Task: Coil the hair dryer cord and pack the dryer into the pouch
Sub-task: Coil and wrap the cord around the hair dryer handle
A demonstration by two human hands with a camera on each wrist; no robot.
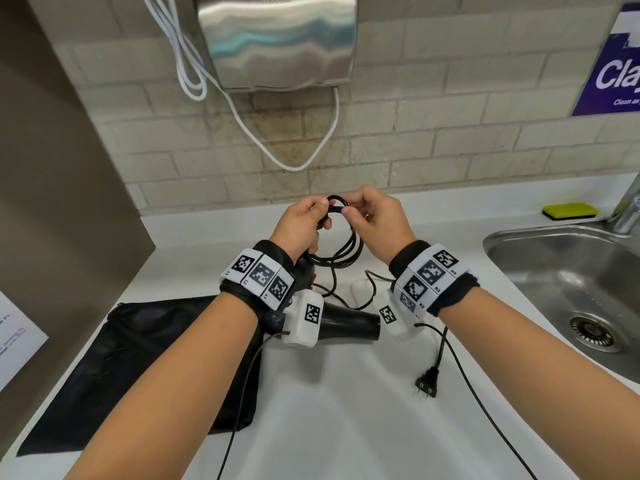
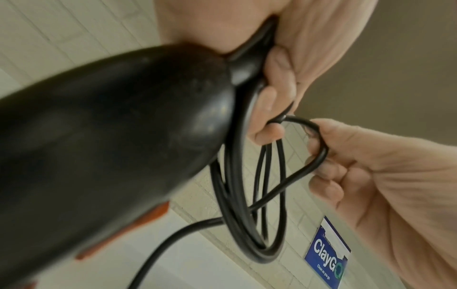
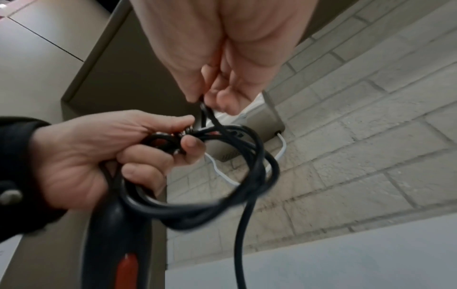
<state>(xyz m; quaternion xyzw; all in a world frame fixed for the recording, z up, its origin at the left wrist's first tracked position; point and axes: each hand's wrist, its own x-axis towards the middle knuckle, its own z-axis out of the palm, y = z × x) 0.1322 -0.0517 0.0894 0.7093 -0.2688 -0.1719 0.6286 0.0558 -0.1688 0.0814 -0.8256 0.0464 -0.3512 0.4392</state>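
The black hair dryer (image 1: pixel 346 325) sits low over the counter below my wrists, its handle (image 2: pixel 111 136) rising toward my left hand (image 1: pixel 304 223). That hand grips several loops of the black cord coil (image 1: pixel 341 237) near the handle's cord end. My right hand (image 1: pixel 375 220) pinches one strand of the cord at the top of the coil (image 3: pixel 222 176). In the right wrist view the handle (image 3: pixel 116 244) shows a red switch. The loose cord trails down to the plug (image 1: pixel 427 381), which lies on the counter. The black pouch (image 1: pixel 138 368) lies flat at the left.
A steel sink (image 1: pixel 554 271) is set into the white counter (image 1: pixel 346 427) at the right, with a yellow sponge (image 1: pixel 569 210) behind it. A metal hand dryer (image 1: pixel 277 39) with white cables hangs on the tiled wall. A brown panel closes off the left side.
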